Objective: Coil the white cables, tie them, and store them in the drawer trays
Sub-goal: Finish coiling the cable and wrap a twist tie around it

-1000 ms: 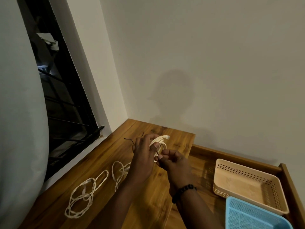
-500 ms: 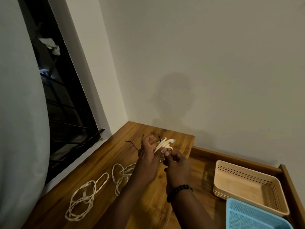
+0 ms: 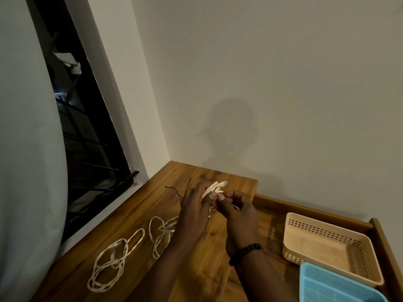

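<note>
White cable bundle (image 3: 212,189) gripped in left hand (image 3: 194,207) above the counter (image 3: 139,212), left of the beige tray (image 3: 322,227); right hand (image 3: 234,204) pinching at it. Apparently tying; next, cinch, then store.

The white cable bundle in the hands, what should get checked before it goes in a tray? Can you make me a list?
1. Bundle held firmly: ok. The left hand grips the coiled cable.
2. Tie fastened round the bundle: cannot tell. The right hand pinches at it, and the fingers hide the spot.
3. Spare black tie within reach: ok, on the wooden top.
4. Beige tray has room: ok, nothing lies in it.
5. Blue tray has room: cannot tell, mostly out of frame.
6. All cables tied: not ok. Two loose cables lie on the top.
</note>
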